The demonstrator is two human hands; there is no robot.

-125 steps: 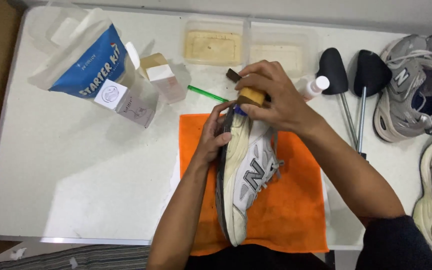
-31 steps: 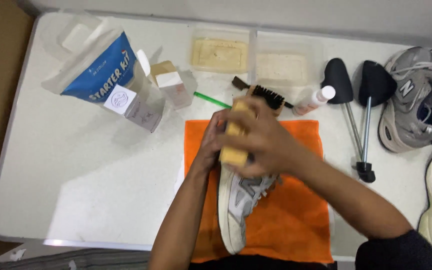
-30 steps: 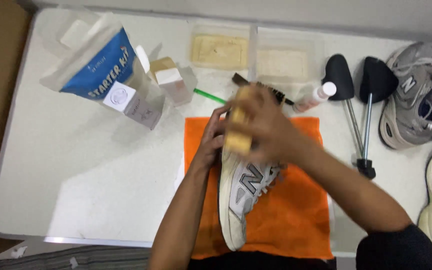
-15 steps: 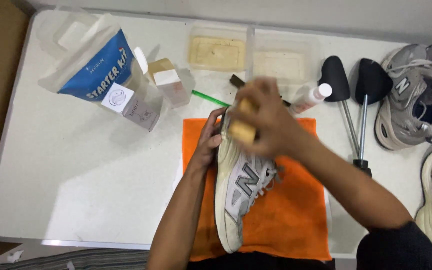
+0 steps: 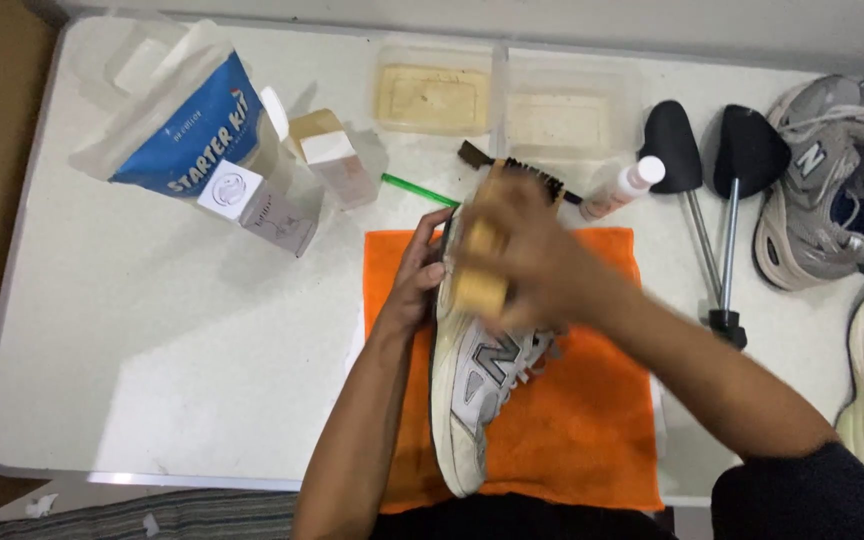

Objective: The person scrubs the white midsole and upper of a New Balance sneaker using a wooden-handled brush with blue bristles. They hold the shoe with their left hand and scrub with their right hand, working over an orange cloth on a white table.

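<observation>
Head view, mid-frame: my left hand (image 5: 414, 275) steadies the sneaker (image 5: 477, 390) on the orange cloth (image 5: 572, 420), fingers curled against its side, while my blurred right hand (image 5: 532, 260) clasps a wooden brush (image 5: 480, 280) against the upper.

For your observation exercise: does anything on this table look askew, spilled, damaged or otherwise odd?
Nothing is spilled or broken. The blue-labelled pouch lies tilted on its side, and the grey sneaker is grubby along its sole edge. The right hand with its wooden brush is motion-blurred; the left hand steadies the shoe.
</observation>
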